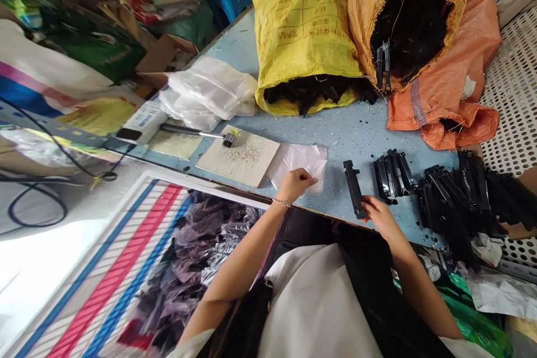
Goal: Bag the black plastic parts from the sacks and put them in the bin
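My left hand (295,182) rests with curled fingers on a small stack of clear plastic bags (300,165) lying on the blue table (331,134). My right hand (375,210) grips the near end of a long black plastic part (353,187) that lies flat on the table. Just right of it sits a small group of similar black parts (392,175), and beyond that a larger heap of them (461,196).
A yellow sack (300,28) and an orange sack (453,67), both holding black parts, lie at the table's back. A brush (197,132) rests on a card (239,155) at left. A striped bag with packed pieces (201,246) stands below the table edge. A perforated white tray (514,84) is at right.
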Tool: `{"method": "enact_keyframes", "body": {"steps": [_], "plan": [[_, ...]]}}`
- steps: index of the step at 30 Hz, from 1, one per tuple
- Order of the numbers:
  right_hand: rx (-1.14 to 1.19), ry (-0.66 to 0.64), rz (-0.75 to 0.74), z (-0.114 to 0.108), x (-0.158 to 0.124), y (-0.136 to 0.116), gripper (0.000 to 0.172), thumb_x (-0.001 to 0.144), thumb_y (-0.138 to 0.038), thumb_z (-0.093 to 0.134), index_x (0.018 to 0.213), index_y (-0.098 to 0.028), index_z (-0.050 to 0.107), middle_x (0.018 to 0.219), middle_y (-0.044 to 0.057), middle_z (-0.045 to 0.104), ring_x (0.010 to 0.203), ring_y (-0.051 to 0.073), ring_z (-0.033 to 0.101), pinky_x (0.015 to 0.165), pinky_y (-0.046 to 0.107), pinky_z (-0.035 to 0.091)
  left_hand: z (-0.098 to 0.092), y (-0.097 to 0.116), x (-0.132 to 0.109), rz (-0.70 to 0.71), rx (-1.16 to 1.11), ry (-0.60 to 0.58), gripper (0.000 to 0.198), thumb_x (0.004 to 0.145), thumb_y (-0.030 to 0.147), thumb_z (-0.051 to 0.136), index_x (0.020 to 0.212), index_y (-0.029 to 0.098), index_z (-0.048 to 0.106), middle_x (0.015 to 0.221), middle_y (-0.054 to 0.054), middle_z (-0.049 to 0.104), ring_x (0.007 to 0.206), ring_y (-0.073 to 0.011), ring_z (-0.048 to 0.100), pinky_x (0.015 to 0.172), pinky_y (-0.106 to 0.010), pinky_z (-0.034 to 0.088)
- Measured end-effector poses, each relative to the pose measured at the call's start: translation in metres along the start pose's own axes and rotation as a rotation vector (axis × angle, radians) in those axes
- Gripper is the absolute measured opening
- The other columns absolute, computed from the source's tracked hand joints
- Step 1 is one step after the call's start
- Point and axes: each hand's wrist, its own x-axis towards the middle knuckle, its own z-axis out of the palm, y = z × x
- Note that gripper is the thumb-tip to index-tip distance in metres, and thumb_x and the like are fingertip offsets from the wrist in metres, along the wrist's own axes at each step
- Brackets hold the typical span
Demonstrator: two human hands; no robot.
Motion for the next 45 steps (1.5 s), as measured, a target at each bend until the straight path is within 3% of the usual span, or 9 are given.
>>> {"method": "enact_keyframes", "body": {"steps": [4, 8, 20, 24, 27, 31, 37, 41, 45], "plan": [[0.633, -0.263, 0.119, 0.019, -0.002, -0.007, 0.018, 0.077, -0.035, 0.072, 0.077, -0.019, 0.064, 0.066, 0.001, 0.064, 0.054, 0.011, 0.053, 0.047, 0.022, 0.040, -0.004, 0.002, 0.000, -0.175, -0.325, -0.049, 0.031, 0.072, 0.047, 0.068, 0.066, 0.017, 0.065, 0.047, 0.005, 0.046, 0.042, -0.0076, 0.036, 0.043, -0.022, 0.026], [0.956, -0.500, 0.396, 0.041, 0.001, -0.007, 0.022, 0.080, -0.031, 0.071, 0.093, -0.013, 0.067, 0.075, 0.004, 0.068, 0.052, 0.007, 0.050, 0.042, 0.017, 0.038, 0.000, 0.003, 0.002, -0.181, -0.325, -0.019, 0.025, 0.067, 0.041, 0.071, 0.068, 0.017, 0.066, 0.049, 0.005, 0.049, 0.044, -0.0081, 0.039, 0.044, -0.022, 0.028], [1.134, -0.687, 0.541, 0.036, 0.009, 0.003, 0.032, 0.095, -0.031, 0.054, 0.117, -0.008, 0.061, 0.074, 0.000, 0.064, 0.050, 0.004, 0.046, 0.044, 0.011, 0.043, 0.002, 0.001, 0.001, -0.095, -0.186, 0.054, 0.026, 0.064, 0.032, 0.078, 0.060, 0.018, 0.057, 0.054, 0.006, 0.049, 0.050, -0.0098, 0.045, 0.049, -0.023, 0.035], [1.093, -0.627, 0.548, 0.040, 0.017, 0.007, 0.033, 0.091, -0.027, 0.062, 0.118, -0.009, 0.060, 0.081, 0.003, 0.070, 0.054, 0.004, 0.050, 0.047, 0.011, 0.047, -0.008, 0.001, -0.010, 0.116, 0.044, 0.171, 0.006, 0.079, 0.021, 0.064, 0.074, 0.019, 0.063, 0.074, -0.001, 0.065, 0.064, -0.0138, 0.059, 0.063, -0.026, 0.048], [1.079, -0.584, 0.513, 0.039, 0.018, 0.006, 0.035, 0.091, -0.029, 0.063, 0.119, -0.008, 0.061, 0.084, 0.005, 0.071, 0.055, 0.005, 0.051, 0.048, 0.012, 0.048, -0.015, -0.004, -0.019, 0.369, 0.381, 0.222, 0.026, 0.086, 0.006, 0.048, 0.089, 0.019, 0.070, 0.112, -0.010, 0.070, 0.093, -0.0200, 0.066, 0.082, -0.033, 0.055], [1.160, -0.673, 0.488, 0.044, 0.010, -0.002, 0.036, 0.094, -0.030, 0.058, 0.122, -0.007, 0.058, 0.075, 0.000, 0.064, 0.051, 0.004, 0.047, 0.043, 0.010, 0.044, -0.011, -0.016, -0.018, 0.407, 0.503, 0.129, 0.042, 0.086, 0.003, 0.047, 0.119, 0.019, 0.067, 0.129, -0.012, 0.065, 0.111, -0.0246, 0.066, 0.094, -0.038, 0.057], [1.234, -0.697, 0.563, 0.072, 0.013, -0.003, 0.035, 0.096, -0.028, 0.053, 0.123, -0.006, 0.055, 0.073, 0.000, 0.059, 0.052, 0.005, 0.046, 0.040, 0.010, 0.043, -0.001, -0.027, -0.013, 0.277, 0.226, 0.072, 0.068, 0.078, 0.007, 0.059, 0.144, 0.016, 0.045, 0.145, -0.019, 0.050, 0.073, -0.0136, 0.069, 0.078, -0.034, 0.062], [1.012, -0.613, 0.434, 0.083, 0.025, -0.004, 0.028, 0.087, -0.031, 0.066, 0.105, -0.009, 0.063, 0.072, 0.002, 0.063, 0.051, 0.006, 0.047, 0.040, 0.014, 0.042, -0.004, -0.005, -0.040, 0.500, 0.303, 0.077, 0.079, 0.080, 0.000, 0.045, 0.155, 0.020, 0.029, 0.153, -0.018, 0.044, 0.120, -0.0240, 0.065, 0.100, -0.038, 0.056], [0.631, -0.356, 0.116, 0.090, 0.023, -0.017, 0.024, 0.081, -0.039, 0.072, 0.082, -0.017, 0.064, 0.066, -0.001, 0.062, 0.053, 0.010, 0.054, 0.047, 0.020, 0.044, 0.004, 0.032, -0.076, 0.804, 0.326, -0.106, 0.081, 0.086, 0.000, 0.039, 0.160, 0.022, 0.014, 0.157, -0.017, 0.039, 0.143, -0.0239, 0.045, 0.109, -0.036, 0.051]]}}
